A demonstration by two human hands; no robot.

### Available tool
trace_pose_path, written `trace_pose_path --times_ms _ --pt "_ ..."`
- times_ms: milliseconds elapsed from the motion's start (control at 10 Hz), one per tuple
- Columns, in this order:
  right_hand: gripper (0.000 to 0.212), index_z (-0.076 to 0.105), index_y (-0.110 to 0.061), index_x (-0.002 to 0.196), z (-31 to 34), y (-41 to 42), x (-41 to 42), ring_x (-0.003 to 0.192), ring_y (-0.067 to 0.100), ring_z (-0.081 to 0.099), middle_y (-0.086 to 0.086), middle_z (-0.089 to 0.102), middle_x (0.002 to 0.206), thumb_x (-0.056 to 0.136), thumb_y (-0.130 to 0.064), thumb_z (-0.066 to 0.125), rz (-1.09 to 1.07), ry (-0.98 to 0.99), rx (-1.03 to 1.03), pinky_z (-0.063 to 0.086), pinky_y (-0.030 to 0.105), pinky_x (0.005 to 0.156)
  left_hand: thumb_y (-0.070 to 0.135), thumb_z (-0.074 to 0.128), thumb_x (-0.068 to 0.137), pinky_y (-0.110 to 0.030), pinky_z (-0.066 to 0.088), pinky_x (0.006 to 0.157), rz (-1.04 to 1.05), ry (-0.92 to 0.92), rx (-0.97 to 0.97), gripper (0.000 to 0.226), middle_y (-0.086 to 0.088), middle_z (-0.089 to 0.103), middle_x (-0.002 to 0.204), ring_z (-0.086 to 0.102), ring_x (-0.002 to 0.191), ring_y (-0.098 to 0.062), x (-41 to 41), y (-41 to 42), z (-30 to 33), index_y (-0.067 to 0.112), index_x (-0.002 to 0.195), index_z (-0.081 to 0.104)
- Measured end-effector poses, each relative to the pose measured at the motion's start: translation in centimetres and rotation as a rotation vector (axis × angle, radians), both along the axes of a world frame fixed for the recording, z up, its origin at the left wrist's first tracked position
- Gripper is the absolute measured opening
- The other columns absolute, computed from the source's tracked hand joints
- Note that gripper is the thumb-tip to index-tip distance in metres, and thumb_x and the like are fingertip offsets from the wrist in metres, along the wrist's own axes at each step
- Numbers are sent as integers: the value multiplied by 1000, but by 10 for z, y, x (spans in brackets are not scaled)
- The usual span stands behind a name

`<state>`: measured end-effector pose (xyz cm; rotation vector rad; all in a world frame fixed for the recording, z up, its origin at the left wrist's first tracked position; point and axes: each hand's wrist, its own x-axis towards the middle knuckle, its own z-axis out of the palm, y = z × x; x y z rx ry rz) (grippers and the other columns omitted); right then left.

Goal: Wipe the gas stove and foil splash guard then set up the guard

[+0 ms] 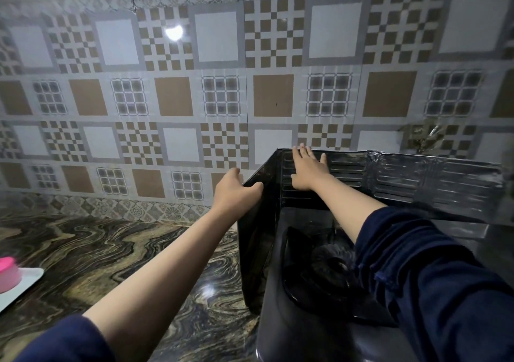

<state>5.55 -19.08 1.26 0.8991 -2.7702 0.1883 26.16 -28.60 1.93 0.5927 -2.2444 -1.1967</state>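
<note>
as the left hand point(236, 187) grips the dark embossed foil splash guard's point(417, 178) side panel edge, the right hand point(307, 168) lies flat, fingers spread, on its back panel; judging by this, wiping seems done and only positioning around the black gas stove point(306, 320) below remains.

- Two arms are in view, both bare from the hand up to past the elbow.
- The left hand point(235, 192) has no ring, no watch and no glove.
- The right hand point(307, 171) is bare in the same way; no band shows at its wrist.
- The left sleeve point(64, 342) is dark navy cloth, pushed up high on the arm.
- The right sleeve point(434, 283) is the same navy, loose, with many folds and a small tuft of thread.
</note>
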Motion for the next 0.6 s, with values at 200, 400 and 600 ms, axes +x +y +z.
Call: trace_pose_path --times_ms 200,400,600 --pt "80 -5 -10 153 5 26 14 148 23 -9 8 -11 161 95 -24 48 -24 29 0 -1 54 116 39 58 82 -57 17 115 74 13 -240 73 -6 45 144 39 134 -29 -2 13 9 13 145 35" --pt "81 -6 -10 153 14 67 23 148 23 -8 9 -13 160 95 -26 49 -47 51 -10 -1 53 117 36 57 86 -57 9 115 43 21 -424 62 -8 44 141 34 135 -29 -8 50 22 12 140 38" --pt "81 -3 -8 153 24 118 40 148 29 2 9 -10 161 94 -24 51 -30 39 -91 12 48 119 42 54 74 -56 34 105 -119 205 -275 49 0 61 112 54 112 -25 -17 89 21 21 118 55"
